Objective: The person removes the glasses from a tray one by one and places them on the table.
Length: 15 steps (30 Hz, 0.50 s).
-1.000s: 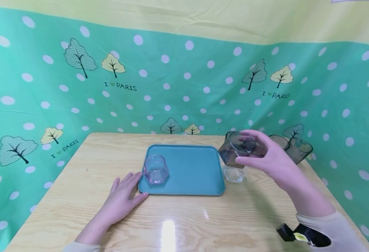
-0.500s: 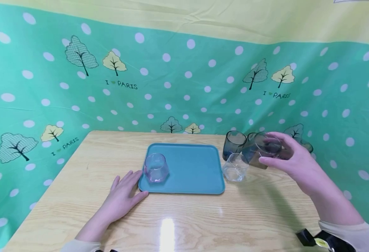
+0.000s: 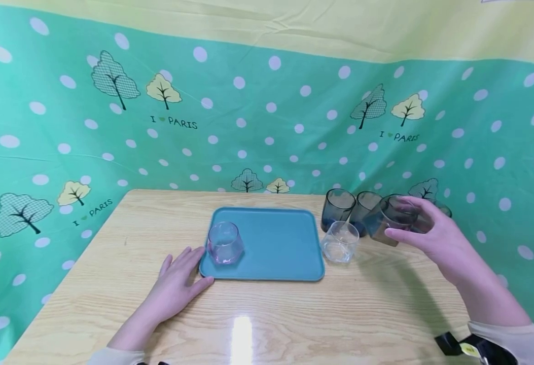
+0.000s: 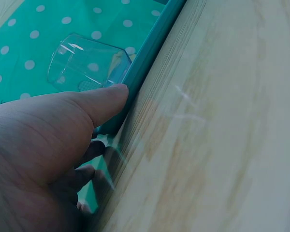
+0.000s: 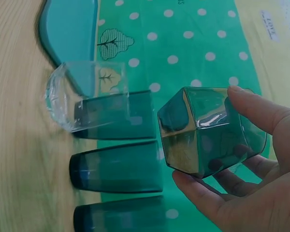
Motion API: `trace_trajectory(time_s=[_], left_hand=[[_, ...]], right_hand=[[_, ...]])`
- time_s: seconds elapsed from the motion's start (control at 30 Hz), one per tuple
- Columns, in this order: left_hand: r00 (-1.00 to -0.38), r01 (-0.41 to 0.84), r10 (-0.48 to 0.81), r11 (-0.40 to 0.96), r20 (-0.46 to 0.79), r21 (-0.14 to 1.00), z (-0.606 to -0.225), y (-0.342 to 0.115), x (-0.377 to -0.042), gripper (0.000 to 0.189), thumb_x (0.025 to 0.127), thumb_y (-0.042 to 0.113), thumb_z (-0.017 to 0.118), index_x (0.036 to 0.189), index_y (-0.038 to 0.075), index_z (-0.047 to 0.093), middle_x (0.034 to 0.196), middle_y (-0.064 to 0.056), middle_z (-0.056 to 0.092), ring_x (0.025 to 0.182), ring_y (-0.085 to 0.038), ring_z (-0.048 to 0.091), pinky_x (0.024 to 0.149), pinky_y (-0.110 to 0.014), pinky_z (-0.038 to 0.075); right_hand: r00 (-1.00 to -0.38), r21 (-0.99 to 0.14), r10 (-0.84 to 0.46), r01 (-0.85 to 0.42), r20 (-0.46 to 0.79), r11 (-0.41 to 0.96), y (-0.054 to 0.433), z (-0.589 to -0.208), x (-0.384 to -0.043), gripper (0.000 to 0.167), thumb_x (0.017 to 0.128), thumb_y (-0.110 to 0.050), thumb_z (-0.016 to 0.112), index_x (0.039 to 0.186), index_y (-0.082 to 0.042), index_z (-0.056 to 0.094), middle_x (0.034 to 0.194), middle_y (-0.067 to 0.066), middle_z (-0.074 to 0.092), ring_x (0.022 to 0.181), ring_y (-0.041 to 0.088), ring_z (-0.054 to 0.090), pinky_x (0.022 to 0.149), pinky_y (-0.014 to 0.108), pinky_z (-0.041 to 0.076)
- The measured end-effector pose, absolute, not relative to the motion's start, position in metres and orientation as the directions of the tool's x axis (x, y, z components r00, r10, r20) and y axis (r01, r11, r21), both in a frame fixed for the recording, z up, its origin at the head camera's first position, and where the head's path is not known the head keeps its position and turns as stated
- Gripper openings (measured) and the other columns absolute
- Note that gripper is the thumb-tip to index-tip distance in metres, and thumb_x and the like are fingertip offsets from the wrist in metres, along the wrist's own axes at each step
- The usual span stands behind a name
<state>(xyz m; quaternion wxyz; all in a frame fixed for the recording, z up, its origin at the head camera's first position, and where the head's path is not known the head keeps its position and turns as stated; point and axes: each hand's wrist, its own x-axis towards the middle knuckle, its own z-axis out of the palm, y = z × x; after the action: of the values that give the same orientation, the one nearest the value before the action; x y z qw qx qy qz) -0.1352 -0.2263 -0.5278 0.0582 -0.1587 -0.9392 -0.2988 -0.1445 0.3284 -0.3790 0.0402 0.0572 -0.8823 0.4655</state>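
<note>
In the head view, my right hand [image 3: 437,243] grips a smoky grey faceted glass [image 5: 217,130], held up in the air at the right. Thumb and fingers wrap its sides in the right wrist view. Just left of it stands a clear faceted glass [image 3: 340,246] beside the tray's right edge. My left hand [image 3: 175,289], fingers fairly straight, rests at the near left corner of the blue tray [image 3: 276,248], its thumb against the rim. On the tray's left part stands a pinkish faceted glass [image 3: 225,248].
Tall dark tumblers [image 3: 340,205] stand in a row at the back right of the wooden table [image 3: 294,319], partly hidden behind the held glass and hand. A green dotted cloth [image 3: 271,116] hangs behind the table and at its sides.
My right hand has carried the smoky glass to the right, uncovering the clear glass and the left tumblers. The left hand has stayed at the tray.
</note>
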Motion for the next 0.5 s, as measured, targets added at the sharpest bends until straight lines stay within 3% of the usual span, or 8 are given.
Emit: trace_trajectory(time_s=[0.23, 0.5], left_hand=[[-0.943, 0.332, 0.264, 0.769, 0.201, 0.547, -0.527, -0.226, -0.136, 0.082, 0.105, 0.044, 0.077, 0.166, -0.001, 0.045, 0.166, -0.023, 0.05, 0.16, -0.051, 0.031, 0.127, -0.078, 0.005], [-0.944, 0.329, 0.264, 0.763, 0.197, 0.556, -0.526, -0.225, -0.134, 0.082, 0.105, 0.046, 0.076, 0.166, 0.0, 0.045, 0.166, -0.024, 0.05, 0.16, -0.052, 0.031, 0.127, -0.078, 0.005]], right_hand=[[-0.996, -0.798, -0.031, -0.09, 0.089, 0.596, 0.338, -0.391, -0.149, 0.086, 0.1, -0.032, 0.087, 0.17, -0.016, 0.04, 0.155, 0.009, 0.054, 0.117, -0.001, 0.062, 0.087, 0.014, 0.054], [-0.999, -0.798, -0.006, -0.036, 0.04, 0.601, 0.346, -0.401, -0.154, 0.092, 0.101, -0.034, 0.085, 0.172, -0.008, 0.032, 0.156, 0.02, 0.053, 0.111, -0.003, 0.062, 0.086, 0.013, 0.052]])
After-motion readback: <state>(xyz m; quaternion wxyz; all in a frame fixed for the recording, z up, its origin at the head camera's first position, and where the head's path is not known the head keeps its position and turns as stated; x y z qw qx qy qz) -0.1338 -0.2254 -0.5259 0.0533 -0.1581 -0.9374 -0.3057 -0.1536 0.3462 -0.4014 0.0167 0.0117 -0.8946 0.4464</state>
